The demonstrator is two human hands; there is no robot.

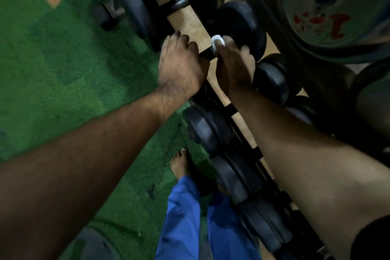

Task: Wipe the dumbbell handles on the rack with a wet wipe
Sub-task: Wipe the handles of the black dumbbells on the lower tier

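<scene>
Gripping the dumbbell handle [205, 53] with the left hand [181, 67] to steady it; pinching the wet wipe [217, 43] in the right hand [234, 65], just right of the left hand. Better wrapping the wipe fully round, twisting. Blurred red markings on a plate [329, 17] above the right hand, unreadable.

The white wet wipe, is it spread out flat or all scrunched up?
Scrunched up. The white wet wipe shows as a small wad held in the right hand against the black dumbbell handle.
</scene>
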